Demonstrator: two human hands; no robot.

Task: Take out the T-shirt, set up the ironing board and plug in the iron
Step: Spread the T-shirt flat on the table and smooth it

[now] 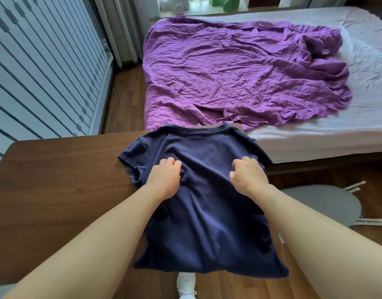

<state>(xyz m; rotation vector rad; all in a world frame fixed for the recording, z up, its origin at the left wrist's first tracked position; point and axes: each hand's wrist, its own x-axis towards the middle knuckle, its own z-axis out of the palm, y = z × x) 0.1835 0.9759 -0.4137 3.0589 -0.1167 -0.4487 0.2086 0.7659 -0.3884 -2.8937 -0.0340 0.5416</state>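
Observation:
A navy blue T-shirt [207, 212] lies spread over the right end of a dark wooden table [56, 186], collar toward the bed, hem hanging off the near edge. My left hand [164, 178] rests on the shirt's left chest area with fingers curled into the cloth. My right hand [248, 175] rests on the right chest area, fingers likewise curled into the fabric. A grey padded board with white metal legs [328, 203], apparently the ironing board, lies low at the right beside the table. No iron is in view.
A bed with a white sheet [315, 139] and a crumpled purple cover [239, 72] stands just beyond the table. A striped blue-white wall panel [41, 67] is at the left. Wooden floor [125, 98] runs between them. A white shoe [185, 285] shows below the shirt.

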